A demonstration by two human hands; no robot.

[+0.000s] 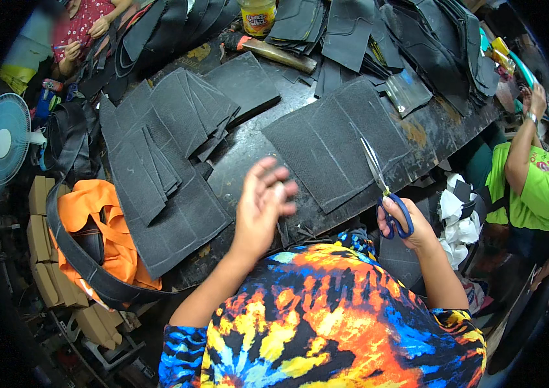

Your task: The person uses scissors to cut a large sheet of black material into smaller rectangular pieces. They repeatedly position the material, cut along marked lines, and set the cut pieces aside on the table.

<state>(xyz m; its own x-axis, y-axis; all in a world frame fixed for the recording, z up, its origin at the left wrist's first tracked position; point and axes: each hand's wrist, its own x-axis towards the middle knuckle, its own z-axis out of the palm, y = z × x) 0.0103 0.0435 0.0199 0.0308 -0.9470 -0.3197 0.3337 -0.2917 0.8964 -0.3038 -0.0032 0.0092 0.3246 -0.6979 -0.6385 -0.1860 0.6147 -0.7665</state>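
Packages and labels on and beside the workbench

A yellow plastic jar with a printed multicoloured label [257,16] stood at the far edge of the dark worktable [430,132]. A clear flat plastic packet [406,94] lay further right on it. Stacked plain brown cardboard boxes [45,252] sat low at the left.

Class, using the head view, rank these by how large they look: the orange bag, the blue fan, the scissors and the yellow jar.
1. Orange bag.
2. Blue fan, though the picture's edge may squeeze it.
3. Scissors, in the right hand, long but thin.
4. Yellow jar, partly cut off and farthest away, so unsure.
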